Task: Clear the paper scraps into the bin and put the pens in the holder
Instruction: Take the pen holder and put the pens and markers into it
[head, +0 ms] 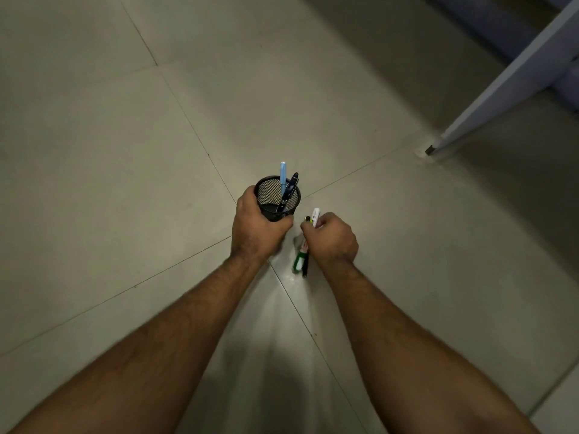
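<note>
My left hand (257, 228) grips a black mesh pen holder (272, 195) from its left side, held above the tiled floor. A light blue pen (283, 175) and a dark blue pen (291, 189) stand inside it. Just to the right, my right hand (332, 236) is closed around a bunch of pens (301, 260): a white end sticks out above the fist, a green-and-white marker and a black pen hang below it. No paper scraps or bin are in view.
Grey floor tiles (125, 151) with thin joints fill the view. A pale blue-grey furniture leg (488, 98) slants down to the floor at the upper right, with dark space behind it.
</note>
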The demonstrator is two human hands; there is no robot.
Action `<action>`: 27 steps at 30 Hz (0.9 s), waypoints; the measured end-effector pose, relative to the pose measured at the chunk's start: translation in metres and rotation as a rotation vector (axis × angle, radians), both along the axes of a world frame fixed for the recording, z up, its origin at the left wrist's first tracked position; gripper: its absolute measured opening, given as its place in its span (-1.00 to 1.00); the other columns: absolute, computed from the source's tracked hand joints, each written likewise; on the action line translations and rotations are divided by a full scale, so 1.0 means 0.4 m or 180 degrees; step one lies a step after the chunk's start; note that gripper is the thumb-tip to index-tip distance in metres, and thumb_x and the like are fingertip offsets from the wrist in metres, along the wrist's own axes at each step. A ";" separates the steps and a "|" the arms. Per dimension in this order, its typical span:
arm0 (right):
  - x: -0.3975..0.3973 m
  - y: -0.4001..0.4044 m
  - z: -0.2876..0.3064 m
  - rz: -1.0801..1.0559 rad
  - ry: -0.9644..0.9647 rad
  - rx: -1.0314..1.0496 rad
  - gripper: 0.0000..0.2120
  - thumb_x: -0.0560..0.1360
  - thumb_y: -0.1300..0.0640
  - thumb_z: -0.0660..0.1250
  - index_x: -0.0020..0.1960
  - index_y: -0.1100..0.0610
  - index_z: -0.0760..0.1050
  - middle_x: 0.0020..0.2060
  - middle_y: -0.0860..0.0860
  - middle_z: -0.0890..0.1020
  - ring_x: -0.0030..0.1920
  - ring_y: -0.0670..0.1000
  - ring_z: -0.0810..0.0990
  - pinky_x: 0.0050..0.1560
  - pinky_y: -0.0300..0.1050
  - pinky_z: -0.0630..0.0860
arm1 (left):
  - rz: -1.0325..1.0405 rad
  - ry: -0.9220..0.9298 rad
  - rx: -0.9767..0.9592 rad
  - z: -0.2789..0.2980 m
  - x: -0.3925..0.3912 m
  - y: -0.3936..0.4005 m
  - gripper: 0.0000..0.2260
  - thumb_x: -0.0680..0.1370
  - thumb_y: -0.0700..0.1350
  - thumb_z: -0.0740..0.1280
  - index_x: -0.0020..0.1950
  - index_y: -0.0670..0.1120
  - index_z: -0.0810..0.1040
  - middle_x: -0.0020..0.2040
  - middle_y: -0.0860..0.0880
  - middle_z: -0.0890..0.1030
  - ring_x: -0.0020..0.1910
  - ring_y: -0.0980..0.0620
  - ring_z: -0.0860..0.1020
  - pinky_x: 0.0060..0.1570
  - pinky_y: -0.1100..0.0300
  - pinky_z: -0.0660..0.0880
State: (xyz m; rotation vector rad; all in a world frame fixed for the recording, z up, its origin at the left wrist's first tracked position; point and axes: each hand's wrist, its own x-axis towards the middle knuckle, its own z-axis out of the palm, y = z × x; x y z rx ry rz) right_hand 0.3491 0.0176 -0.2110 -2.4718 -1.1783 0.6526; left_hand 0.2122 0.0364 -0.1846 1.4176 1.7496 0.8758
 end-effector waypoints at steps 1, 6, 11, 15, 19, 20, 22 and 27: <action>-0.001 0.014 0.018 -0.0146 0.0190 0.0165 -0.72 0.39 -0.13 0.37 -0.11 0.08 0.57 -0.23 0.00 0.60 -0.22 0.08 0.51 -0.17 -0.17 0.39 | 0.0037 -0.0001 0.0007 0.004 -0.006 0.005 -0.35 0.31 -0.01 0.57 0.33 -0.06 0.41 0.21 0.01 0.49 0.05 0.14 0.44 -0.02 0.31 0.41; 0.000 0.079 0.087 -0.1077 0.1914 0.0847 -0.80 0.33 -0.03 0.37 -0.21 0.10 0.49 -0.33 0.02 0.68 -0.36 0.06 0.62 -0.24 -0.07 0.61 | 0.0393 -0.0029 0.0016 0.032 -0.046 0.031 -0.38 0.32 0.00 0.57 0.30 -0.06 0.42 0.13 0.07 0.45 0.02 0.11 0.46 -0.03 0.29 0.41; 0.005 0.095 0.101 -0.1660 0.4528 0.0207 -0.80 0.48 0.18 0.30 0.04 0.24 0.59 -0.23 0.04 0.62 -0.27 -0.05 0.56 -0.17 -0.14 0.58 | 0.0552 -0.0041 0.0101 0.043 -0.078 0.049 -0.39 0.29 -0.02 0.57 0.27 -0.05 0.43 0.12 0.07 0.47 0.02 0.10 0.48 -0.04 0.27 0.42; -0.023 0.090 0.098 -0.1486 0.5279 0.0105 -0.88 0.52 0.20 0.33 0.06 0.12 0.56 -0.24 -0.06 0.71 -0.34 -0.12 0.44 -0.32 -0.29 0.34 | 0.0579 -0.0042 0.0138 0.042 -0.089 0.052 -0.40 0.28 0.00 0.57 0.25 -0.04 0.43 0.14 0.05 0.51 0.01 0.10 0.50 -0.05 0.26 0.46; -0.048 0.108 0.121 -0.1129 0.5232 0.0481 -0.82 0.54 0.21 0.35 0.13 0.20 0.56 -0.24 -0.03 0.66 -0.38 -0.18 0.51 -0.42 -0.35 0.41 | 0.0574 0.0006 0.0217 0.046 -0.100 0.051 -0.40 0.27 0.00 0.56 0.25 -0.03 0.45 0.14 0.04 0.53 0.02 0.09 0.52 -0.04 0.26 0.46; -0.050 0.114 0.131 -0.1040 0.5126 0.0634 -0.87 0.53 0.21 0.36 0.07 0.18 0.57 -0.22 -0.01 0.65 -0.36 -0.17 0.56 -0.40 -0.34 0.45 | 0.0541 0.0027 0.0224 0.048 -0.103 0.049 -0.40 0.28 -0.01 0.57 0.26 -0.03 0.45 0.15 0.05 0.51 0.00 0.11 0.49 -0.05 0.29 0.44; -0.059 0.122 0.158 -0.0878 0.4933 0.0969 -0.96 0.53 0.21 0.38 -0.04 0.11 0.54 -0.20 0.01 0.66 -0.29 -0.11 0.61 -0.35 -0.29 0.50 | 0.0475 0.0066 0.0224 0.050 -0.111 0.041 -0.39 0.29 -0.02 0.56 0.28 -0.04 0.44 0.16 0.05 0.50 0.00 0.14 0.47 -0.05 0.31 0.41; -0.103 0.129 0.203 -0.0360 0.4213 0.1239 -0.87 0.50 0.24 0.42 -0.06 0.06 0.51 -0.22 -0.03 0.64 -0.22 -0.09 0.60 -0.21 -0.21 0.51 | 0.0276 0.0235 0.0238 0.049 -0.120 0.023 -0.40 0.26 0.03 0.55 0.25 -0.01 0.45 0.15 0.02 0.52 0.01 0.10 0.51 -0.06 0.26 0.47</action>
